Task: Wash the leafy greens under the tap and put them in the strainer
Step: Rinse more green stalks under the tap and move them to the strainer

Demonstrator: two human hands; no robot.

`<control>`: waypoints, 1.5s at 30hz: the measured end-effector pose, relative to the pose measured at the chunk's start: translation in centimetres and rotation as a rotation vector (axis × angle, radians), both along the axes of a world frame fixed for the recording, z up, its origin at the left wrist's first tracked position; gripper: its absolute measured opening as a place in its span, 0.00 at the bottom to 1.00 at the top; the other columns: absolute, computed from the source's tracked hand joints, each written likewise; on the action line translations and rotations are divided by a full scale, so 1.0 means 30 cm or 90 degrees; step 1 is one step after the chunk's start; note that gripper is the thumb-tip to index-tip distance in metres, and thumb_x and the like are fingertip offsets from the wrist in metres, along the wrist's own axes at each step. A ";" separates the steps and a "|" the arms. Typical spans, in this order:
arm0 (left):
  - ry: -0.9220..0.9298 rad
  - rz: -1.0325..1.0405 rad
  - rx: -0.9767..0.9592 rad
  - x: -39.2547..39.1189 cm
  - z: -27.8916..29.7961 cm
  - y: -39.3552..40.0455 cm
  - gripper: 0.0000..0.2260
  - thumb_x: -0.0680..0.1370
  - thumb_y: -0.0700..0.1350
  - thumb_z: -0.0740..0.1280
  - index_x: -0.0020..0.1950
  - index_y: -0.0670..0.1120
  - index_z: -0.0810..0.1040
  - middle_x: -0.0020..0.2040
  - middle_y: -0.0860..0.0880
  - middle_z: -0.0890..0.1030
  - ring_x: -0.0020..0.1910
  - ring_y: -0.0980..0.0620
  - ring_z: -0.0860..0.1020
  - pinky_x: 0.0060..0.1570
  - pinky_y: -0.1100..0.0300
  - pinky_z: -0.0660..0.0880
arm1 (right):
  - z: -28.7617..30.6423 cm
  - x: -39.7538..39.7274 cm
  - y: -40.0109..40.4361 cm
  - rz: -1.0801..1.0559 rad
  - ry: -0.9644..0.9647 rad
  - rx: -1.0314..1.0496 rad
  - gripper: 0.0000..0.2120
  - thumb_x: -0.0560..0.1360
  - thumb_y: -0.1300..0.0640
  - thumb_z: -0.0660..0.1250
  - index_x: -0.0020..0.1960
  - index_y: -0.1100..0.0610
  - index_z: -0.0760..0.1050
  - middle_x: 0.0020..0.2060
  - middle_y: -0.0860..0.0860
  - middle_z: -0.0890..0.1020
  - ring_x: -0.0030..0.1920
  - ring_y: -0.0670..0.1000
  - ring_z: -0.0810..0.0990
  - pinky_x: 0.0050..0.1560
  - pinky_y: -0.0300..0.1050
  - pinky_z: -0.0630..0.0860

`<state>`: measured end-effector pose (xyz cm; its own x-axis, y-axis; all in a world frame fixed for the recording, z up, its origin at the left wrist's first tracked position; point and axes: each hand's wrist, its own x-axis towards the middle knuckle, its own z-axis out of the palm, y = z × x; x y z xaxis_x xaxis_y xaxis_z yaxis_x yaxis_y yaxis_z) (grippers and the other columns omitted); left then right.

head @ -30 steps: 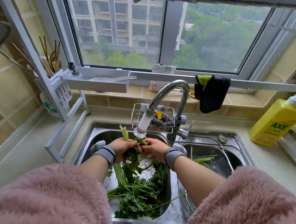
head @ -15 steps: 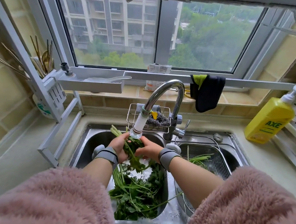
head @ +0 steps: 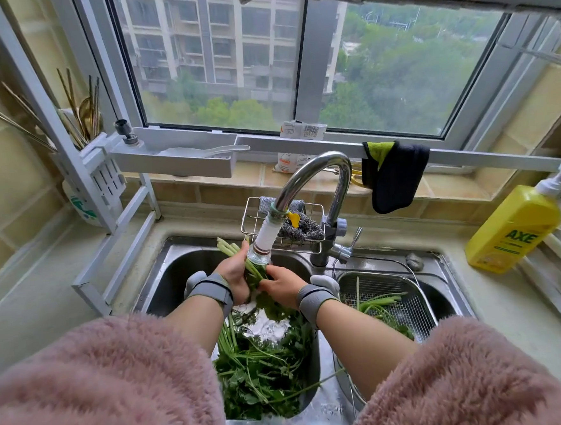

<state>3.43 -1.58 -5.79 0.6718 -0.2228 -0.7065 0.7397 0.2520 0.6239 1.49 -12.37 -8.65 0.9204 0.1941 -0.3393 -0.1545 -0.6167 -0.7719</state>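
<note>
Sleeves (head: pixel 95 388): pink, fluffy, pushed back on both forearms; nearest the camera.

Wristbands (head: pixel 211 291): grey, one on each wrist.

Loose greens (head: pixel 260 369): a heap of leafy stalks lying in the left basin (head: pixel 177 269) of the steel sink, below the hands.

Strainer (head: pixel 412 312): wire mesh, seated in the right basin. A few green stalks (head: pixel 378 303) lie inside it, apart from the heap.

Left hand (head: pixel 235 273): over the left basin, fingers curled round a bunch (head: pixel 255 273) of greens near its stalk end. The cut stalk ends stick up and away past the thumb.

Right hand (head: pixel 282 287): just beside the left, fingers closed on the lower, leafy part of the same bunch. Leaves hang down from between the two hands toward the heap.

Tap (head: pixel 316 176): chrome arch with a white nozzle (head: pixel 266 241) at its tip. The bunch sits directly under the nozzle, touching or nearly so. Whether water is running cannot be told.

Wire caddy (head: pixel 283 225): hung behind the nozzle, holding a steel scourer.

Soap bottle (head: pixel 512 229): yellow, marked AXE, on the counter right of the sink, tilted.

Cloth (head: pixel 394 174): dark with a green patch, draped over the white rail (head: pixel 484 160) beyond the tap.

Utensil holder (head: pixel 102 178): white, far left, with chopsticks standing in it.

Window (head: pixel 295 62): farthest back; buildings and trees outside.
</note>
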 end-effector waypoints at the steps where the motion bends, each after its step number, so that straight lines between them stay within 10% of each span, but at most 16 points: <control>1: 0.000 -0.004 -0.020 -0.002 0.000 -0.003 0.25 0.80 0.61 0.52 0.41 0.43 0.77 0.31 0.45 0.81 0.39 0.48 0.75 0.40 0.56 0.70 | -0.004 0.003 0.000 0.002 0.003 -0.008 0.11 0.76 0.64 0.58 0.57 0.62 0.72 0.45 0.57 0.76 0.45 0.53 0.74 0.52 0.49 0.74; 6: -0.008 0.033 -0.003 -0.010 -0.020 0.020 0.16 0.77 0.54 0.64 0.35 0.44 0.71 0.23 0.49 0.74 0.31 0.52 0.67 0.32 0.61 0.66 | -0.025 0.016 -0.025 -0.001 0.015 -0.071 0.13 0.78 0.62 0.54 0.60 0.63 0.69 0.46 0.57 0.73 0.46 0.53 0.72 0.52 0.50 0.72; 11: -0.020 0.024 0.039 -0.017 -0.036 0.058 0.07 0.76 0.43 0.66 0.45 0.39 0.74 0.42 0.43 0.75 0.40 0.49 0.74 0.40 0.61 0.73 | -0.042 0.011 -0.045 0.030 0.054 -0.112 0.20 0.80 0.56 0.55 0.70 0.61 0.59 0.63 0.60 0.73 0.62 0.58 0.72 0.62 0.47 0.68; 18: -0.062 0.042 0.152 -0.017 -0.072 0.082 0.06 0.77 0.34 0.65 0.39 0.38 0.73 0.40 0.41 0.74 0.38 0.48 0.74 0.38 0.62 0.75 | -0.044 0.028 -0.029 -0.024 0.077 -0.059 0.09 0.80 0.55 0.56 0.57 0.58 0.66 0.42 0.52 0.73 0.49 0.52 0.72 0.54 0.45 0.71; 22: -0.126 0.063 0.191 -0.028 -0.060 0.089 0.08 0.75 0.30 0.65 0.36 0.37 0.74 0.35 0.41 0.76 0.29 0.51 0.78 0.24 0.67 0.75 | -0.029 0.050 -0.012 -0.025 0.067 -0.021 0.16 0.79 0.58 0.57 0.65 0.60 0.66 0.55 0.59 0.76 0.53 0.54 0.74 0.63 0.55 0.71; 40: -0.191 0.024 0.249 -0.149 -0.085 0.110 0.10 0.73 0.29 0.67 0.34 0.39 0.73 0.31 0.43 0.75 0.28 0.52 0.76 0.26 0.68 0.75 | -0.091 -0.078 -0.031 -0.082 0.090 -0.098 0.15 0.79 0.57 0.57 0.63 0.62 0.69 0.47 0.55 0.74 0.48 0.53 0.73 0.55 0.47 0.71; 45: -0.180 -0.041 0.246 -0.184 -0.090 0.124 0.08 0.73 0.30 0.67 0.36 0.39 0.74 0.34 0.42 0.75 0.32 0.50 0.75 0.27 0.68 0.76 | -0.074 -0.172 -0.033 -0.149 0.089 -0.127 0.16 0.80 0.57 0.56 0.65 0.62 0.67 0.60 0.61 0.75 0.57 0.57 0.74 0.57 0.44 0.69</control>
